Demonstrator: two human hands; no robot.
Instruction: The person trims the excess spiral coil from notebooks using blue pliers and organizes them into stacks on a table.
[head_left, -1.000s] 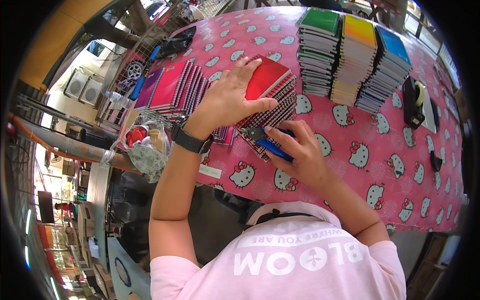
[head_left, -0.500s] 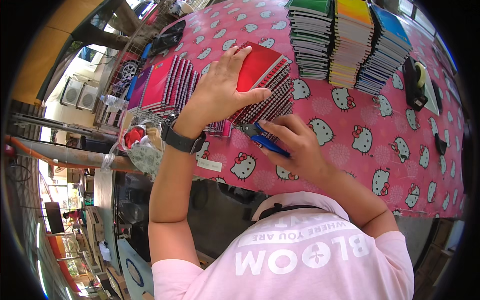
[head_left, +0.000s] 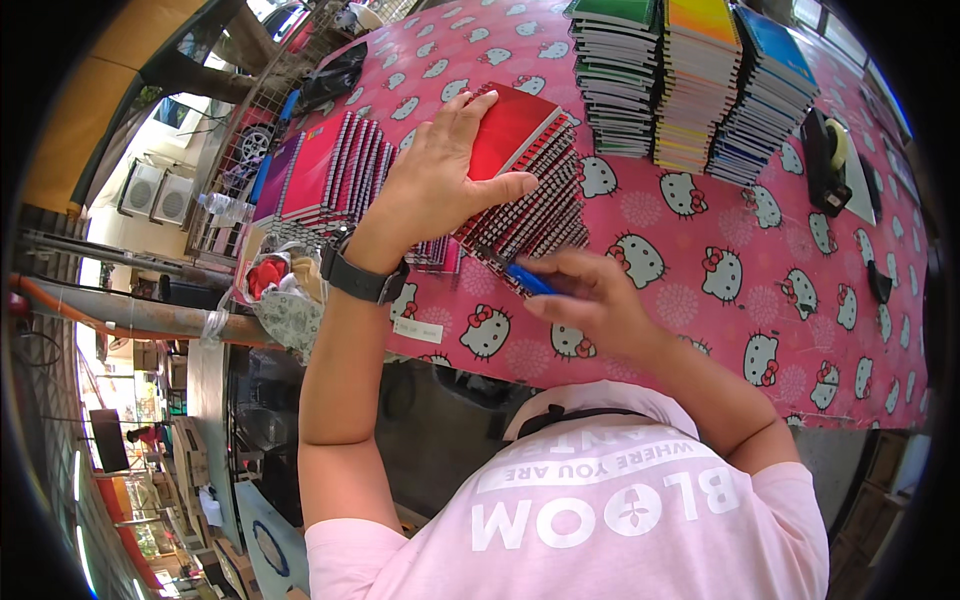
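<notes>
A stack of red spiral notebooks (head_left: 512, 125) stands tilted on the table, its wire-bound edges fanned toward me. Across the top cover lies my left hand (head_left: 445, 165), fingers stretched and thumb spread toward the bound side. My right hand (head_left: 590, 290) is closed round blue-handled pliers (head_left: 528, 279), with their dark jaws at the wire binding low on the stack's near side. What the jaw tips touch is too small to tell. Left of my left hand sit more spiral notebooks (head_left: 318, 170) with pink-red covers, beside a purple one.
A pink patterned cloth (head_left: 640, 210) covers the table. Green (head_left: 612, 85), yellow (head_left: 700, 90) and blue (head_left: 765, 90) notebook stacks stand at the far right, near a tape dispenser (head_left: 828, 165). A white label strip (head_left: 418, 330) lies near the front edge. A bag of scraps (head_left: 285, 285) hangs at left.
The pliers have turned and their handles have come closer together in my right hand, still at the binding. My left hand stays on the stack.
</notes>
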